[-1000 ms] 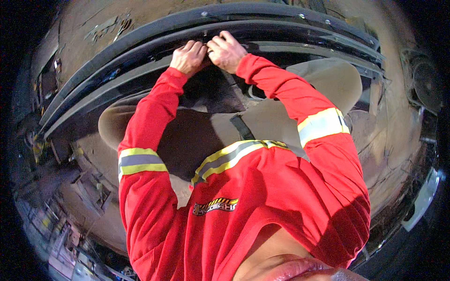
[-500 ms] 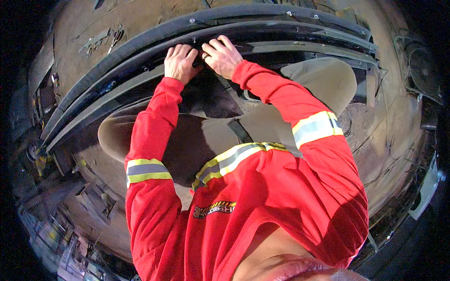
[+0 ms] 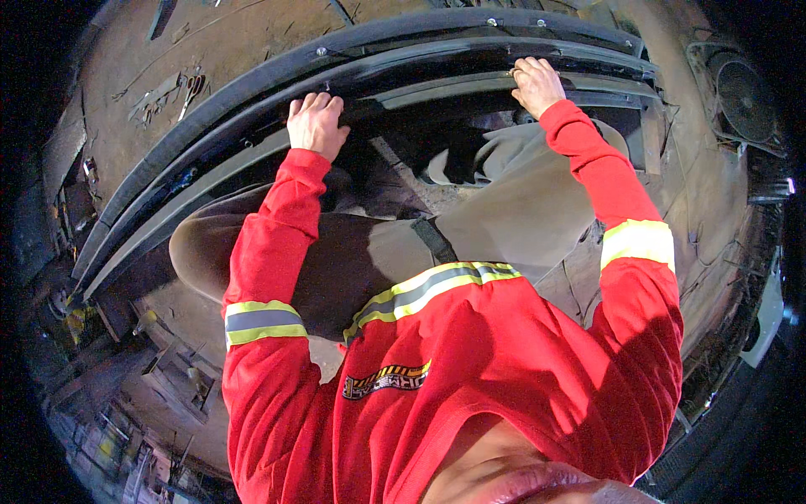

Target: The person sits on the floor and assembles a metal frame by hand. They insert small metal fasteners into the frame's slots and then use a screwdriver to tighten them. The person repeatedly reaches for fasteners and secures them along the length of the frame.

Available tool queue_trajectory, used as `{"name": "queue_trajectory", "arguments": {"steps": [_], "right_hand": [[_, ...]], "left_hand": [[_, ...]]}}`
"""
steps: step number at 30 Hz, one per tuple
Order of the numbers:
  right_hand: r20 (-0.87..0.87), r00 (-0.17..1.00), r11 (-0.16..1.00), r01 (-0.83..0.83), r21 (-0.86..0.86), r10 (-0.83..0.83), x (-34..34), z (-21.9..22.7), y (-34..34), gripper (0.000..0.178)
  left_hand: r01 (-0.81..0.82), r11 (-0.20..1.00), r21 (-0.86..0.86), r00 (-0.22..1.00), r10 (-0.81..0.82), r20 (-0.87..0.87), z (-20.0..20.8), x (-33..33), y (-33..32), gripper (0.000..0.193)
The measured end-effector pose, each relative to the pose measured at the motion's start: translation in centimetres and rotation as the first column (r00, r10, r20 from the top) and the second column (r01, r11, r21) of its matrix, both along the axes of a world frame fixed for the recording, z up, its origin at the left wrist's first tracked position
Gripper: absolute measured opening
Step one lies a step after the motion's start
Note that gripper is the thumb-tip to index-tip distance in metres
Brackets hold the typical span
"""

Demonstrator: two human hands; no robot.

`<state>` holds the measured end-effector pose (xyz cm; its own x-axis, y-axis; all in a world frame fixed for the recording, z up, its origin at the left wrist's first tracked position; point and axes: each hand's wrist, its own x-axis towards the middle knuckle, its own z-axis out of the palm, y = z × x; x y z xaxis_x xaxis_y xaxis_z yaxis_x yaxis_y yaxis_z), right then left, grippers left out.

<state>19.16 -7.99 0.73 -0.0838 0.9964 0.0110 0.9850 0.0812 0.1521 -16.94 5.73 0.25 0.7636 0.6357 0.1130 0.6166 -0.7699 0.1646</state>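
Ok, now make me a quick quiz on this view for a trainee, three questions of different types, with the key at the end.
1. True or false: the left hand and the right hand are touching each other.
2. What is the main colour of the sleeves? A) green B) red C) blue
3. Which hand is nearer the scissor-like tool lying beyond the curved dark bars?

Key: 1. False; there is a clear gap between them. 2. B. 3. The left hand.

Flat grey scraps [image 3: 154, 101] are lying just left of a scissor-like tool [image 3: 193, 87] while a round dark object [image 3: 745, 99] is sitting far to that tool's right.
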Motion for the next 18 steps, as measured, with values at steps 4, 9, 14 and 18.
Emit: {"name": "queue_trajectory", "arguments": {"steps": [4,9,14,18], "right_hand": [[-0.098,0.992,0.995,0.079,-0.066,-0.085,0.3,0.0,0.2,0.025],[0.029,0.977,0.964,0.214,-0.16,-0.212,-0.8,0.9,0.9,0.018],[0.129,0.991,0.985,0.023,0.173,-0.046,-5.2,2.1,0.5,0.054],[0.056,0.998,1.0,-0.012,0.022,0.011,-6.2,3.4,2.7,0.106]], "left_hand": [[-0.014,1.0,-0.009,1.0,0.014,0.01,0.2,0.3,-0.1,0.032],[-0.019,1.0,0.005,1.0,0.019,0.017,0.0,0.3,-0.1,0.03],[-0.027,1.0,0.004,0.998,0.027,0.054,0.5,0.6,-0.2,0.031],[-0.136,0.978,0.156,0.987,0.12,0.111,2.3,0.6,-1.2,0.071]]}}
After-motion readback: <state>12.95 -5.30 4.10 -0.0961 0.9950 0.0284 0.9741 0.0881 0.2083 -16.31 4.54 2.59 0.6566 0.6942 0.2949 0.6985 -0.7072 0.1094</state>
